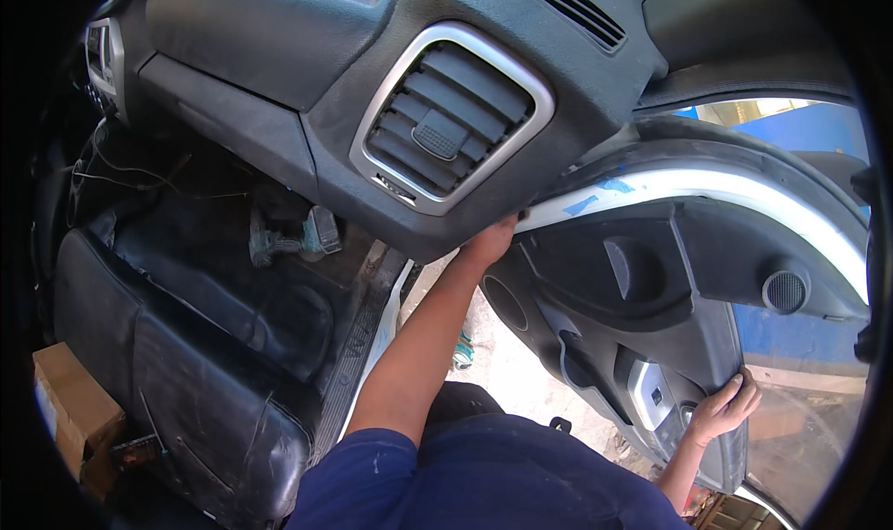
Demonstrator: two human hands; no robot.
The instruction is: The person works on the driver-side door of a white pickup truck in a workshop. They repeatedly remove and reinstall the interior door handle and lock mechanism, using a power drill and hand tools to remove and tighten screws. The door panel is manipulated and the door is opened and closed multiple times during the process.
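Note:
A black car door trim panel (595, 288) fills the right side, set against an open car door with a white frame (651, 188). My left hand (493, 240) reaches up to the panel's front end, just below the corner of the dashboard (335, 172). Its fingers are mostly hidden there, so their grip cannot be made out. At the panel's top edge, beside the window glass (800, 437), my right hand (726, 404) is closed with its fingers wrapped over the edge. A silver switch plate (648, 392) sits on the panel near that hand.
A dashboard air vent (453, 116) is close above my left arm. On the footwell floor lies a teal cordless power tool (293, 237), with loose wires (139, 184) farther left. A black seat (214, 409) and a cardboard box (79, 404) are at lower left.

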